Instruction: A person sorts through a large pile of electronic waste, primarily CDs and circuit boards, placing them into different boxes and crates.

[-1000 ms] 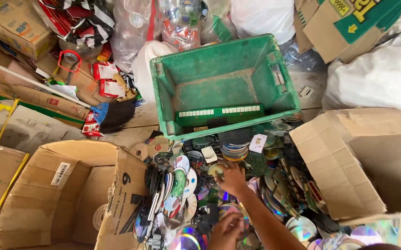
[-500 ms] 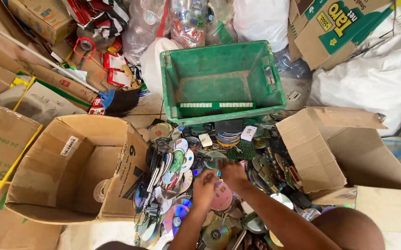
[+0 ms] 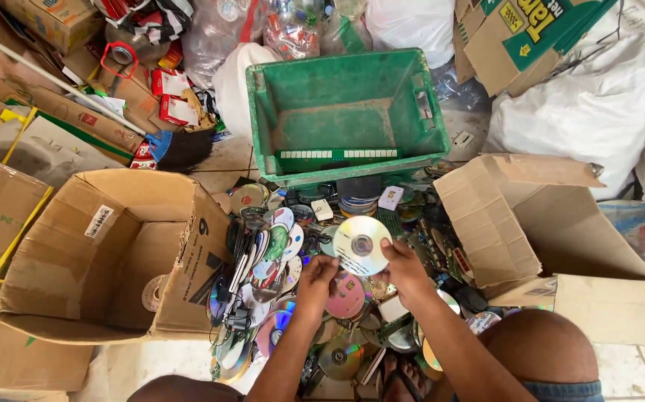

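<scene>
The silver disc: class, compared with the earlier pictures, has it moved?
Yes. The silver disc now sits lifted between both hands, the right hand and left hand, closer to the green crate than the hands were earlier.

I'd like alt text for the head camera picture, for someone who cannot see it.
Seen from above, a person's right hand holds up a silvery disc while the left hand reaches beside it, over a heap of discs on the floor. An empty green plastic crate sits beyond the heap, with open cardboard boxes on either side.
</scene>
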